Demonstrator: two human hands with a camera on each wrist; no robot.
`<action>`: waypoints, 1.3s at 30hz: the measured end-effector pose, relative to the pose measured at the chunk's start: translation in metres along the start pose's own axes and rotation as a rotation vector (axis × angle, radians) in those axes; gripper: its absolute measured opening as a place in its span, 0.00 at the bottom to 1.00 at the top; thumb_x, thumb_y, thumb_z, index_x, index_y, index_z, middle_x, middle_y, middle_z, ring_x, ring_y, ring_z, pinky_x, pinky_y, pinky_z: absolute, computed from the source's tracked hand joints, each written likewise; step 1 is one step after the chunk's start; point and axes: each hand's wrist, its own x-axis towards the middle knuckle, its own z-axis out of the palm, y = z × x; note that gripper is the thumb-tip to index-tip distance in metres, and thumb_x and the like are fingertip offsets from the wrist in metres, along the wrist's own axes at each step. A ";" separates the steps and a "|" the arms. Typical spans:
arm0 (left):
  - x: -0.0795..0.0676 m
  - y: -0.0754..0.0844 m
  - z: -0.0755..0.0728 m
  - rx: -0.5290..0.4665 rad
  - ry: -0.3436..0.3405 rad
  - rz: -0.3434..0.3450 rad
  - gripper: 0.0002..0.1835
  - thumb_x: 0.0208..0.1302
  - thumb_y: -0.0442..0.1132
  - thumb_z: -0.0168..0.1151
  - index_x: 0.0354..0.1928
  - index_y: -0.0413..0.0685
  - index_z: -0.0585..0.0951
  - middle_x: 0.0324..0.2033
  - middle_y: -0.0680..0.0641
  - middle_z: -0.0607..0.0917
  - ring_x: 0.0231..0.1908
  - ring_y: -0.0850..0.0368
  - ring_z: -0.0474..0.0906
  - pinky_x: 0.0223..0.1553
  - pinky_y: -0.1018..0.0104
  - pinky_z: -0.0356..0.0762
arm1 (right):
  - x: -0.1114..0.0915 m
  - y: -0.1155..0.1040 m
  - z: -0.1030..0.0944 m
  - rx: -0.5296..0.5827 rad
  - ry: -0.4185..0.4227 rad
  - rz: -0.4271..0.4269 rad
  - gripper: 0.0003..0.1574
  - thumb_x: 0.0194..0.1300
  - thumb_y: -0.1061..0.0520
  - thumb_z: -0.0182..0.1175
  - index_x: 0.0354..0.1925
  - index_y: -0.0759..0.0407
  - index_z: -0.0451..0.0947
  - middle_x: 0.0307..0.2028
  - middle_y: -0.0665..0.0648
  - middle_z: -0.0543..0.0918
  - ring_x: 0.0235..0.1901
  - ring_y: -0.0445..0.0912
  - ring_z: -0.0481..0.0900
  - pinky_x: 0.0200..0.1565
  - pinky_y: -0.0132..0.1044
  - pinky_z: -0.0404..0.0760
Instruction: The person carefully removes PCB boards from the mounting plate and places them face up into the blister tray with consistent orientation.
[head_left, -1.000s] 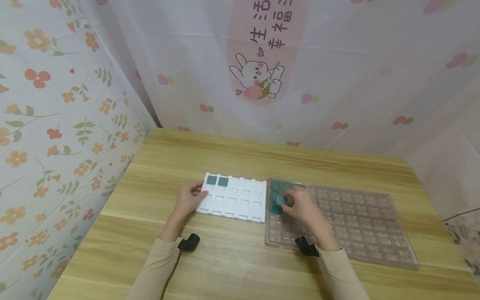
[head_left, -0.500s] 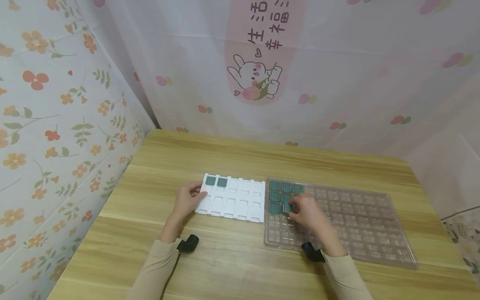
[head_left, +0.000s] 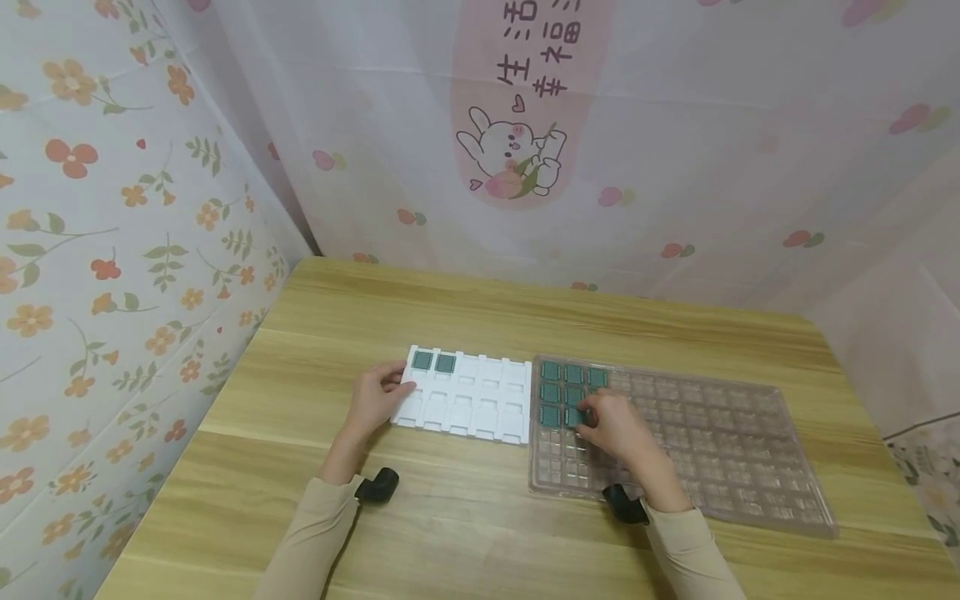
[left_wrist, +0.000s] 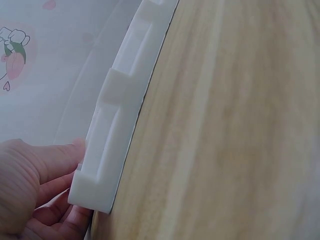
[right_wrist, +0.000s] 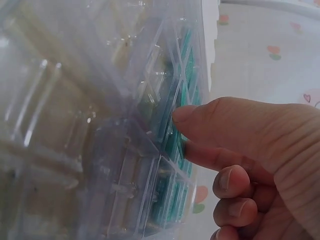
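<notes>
My left hand [head_left: 375, 395] grips the left end of a white plastic tray [head_left: 474, 385], thumb on top and fingers at its side. Two square green chips [head_left: 446, 363] sit in that tray's back-left pockets. The left wrist view shows the tray's notched white edge [left_wrist: 107, 135] beside the thumb. My right hand [head_left: 618, 423] is over a clear plastic tray [head_left: 720, 454]. Its thumb and index finger pinch a green chip [right_wrist: 180, 142] at a pocket in the third row, second column. Several more green chips [head_left: 551, 392] fill neighbouring pockets, some partly hidden by the hand.
Both trays lie side by side on a wooden table [head_left: 465, 517], nearly touching. A black wrist camera [head_left: 378, 485] is strapped at the left cuff, another [head_left: 624, 504] at the right. Printed cloth [head_left: 360, 125] hangs behind and to the left.
My right hand has moved slightly right and toward me, bringing the chip from above the left columns down to the second-column pocket. The left hand stays on the white tray.
</notes>
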 end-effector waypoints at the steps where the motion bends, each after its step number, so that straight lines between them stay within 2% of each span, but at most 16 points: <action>1: 0.000 0.000 0.000 0.003 0.000 0.000 0.20 0.54 0.27 0.66 0.50 0.27 0.78 0.40 0.34 0.81 0.39 0.45 0.78 0.41 0.60 0.79 | 0.000 0.000 0.000 0.001 -0.003 0.001 0.14 0.45 0.66 0.71 0.34 0.71 0.81 0.23 0.52 0.72 0.23 0.42 0.66 0.23 0.32 0.69; 13: 0.000 0.002 0.000 0.008 -0.003 -0.017 0.20 0.54 0.27 0.66 0.50 0.28 0.77 0.40 0.34 0.81 0.40 0.45 0.78 0.42 0.59 0.79 | 0.004 -0.002 -0.004 0.039 -0.032 0.012 0.14 0.49 0.65 0.69 0.36 0.71 0.81 0.24 0.53 0.72 0.23 0.42 0.66 0.22 0.31 0.69; 21: 0.000 0.001 -0.001 0.004 -0.008 -0.003 0.20 0.54 0.27 0.66 0.50 0.27 0.77 0.40 0.34 0.81 0.39 0.45 0.78 0.41 0.60 0.79 | 0.016 -0.010 -0.007 0.054 0.004 -0.044 0.15 0.51 0.64 0.69 0.37 0.71 0.81 0.22 0.54 0.72 0.20 0.41 0.64 0.21 0.31 0.67; 25: 0.000 0.001 -0.001 -0.005 -0.007 -0.001 0.20 0.54 0.26 0.66 0.50 0.27 0.77 0.40 0.34 0.81 0.39 0.45 0.78 0.41 0.60 0.79 | 0.023 -0.016 -0.007 0.045 -0.004 -0.044 0.15 0.51 0.63 0.69 0.39 0.69 0.82 0.19 0.52 0.69 0.19 0.41 0.61 0.20 0.31 0.62; 30: 0.000 0.001 -0.001 -0.005 -0.002 0.003 0.19 0.54 0.26 0.65 0.50 0.27 0.78 0.40 0.34 0.81 0.39 0.45 0.78 0.40 0.63 0.79 | 0.032 -0.025 -0.009 0.022 -0.007 -0.041 0.16 0.52 0.61 0.69 0.40 0.68 0.82 0.21 0.52 0.71 0.20 0.41 0.63 0.21 0.31 0.63; 36: -0.002 0.001 -0.001 0.008 -0.010 -0.014 0.20 0.54 0.27 0.65 0.50 0.29 0.78 0.40 0.35 0.80 0.40 0.46 0.78 0.41 0.63 0.79 | 0.041 -0.036 -0.007 0.086 0.005 -0.097 0.15 0.51 0.64 0.69 0.38 0.71 0.81 0.20 0.52 0.67 0.19 0.41 0.61 0.21 0.30 0.63; 39: -0.002 0.001 0.000 0.005 -0.006 -0.010 0.20 0.54 0.27 0.66 0.50 0.29 0.78 0.40 0.35 0.80 0.39 0.46 0.78 0.40 0.64 0.80 | 0.047 -0.042 -0.005 0.072 0.024 -0.125 0.14 0.51 0.64 0.69 0.37 0.71 0.81 0.18 0.52 0.67 0.19 0.41 0.60 0.21 0.30 0.63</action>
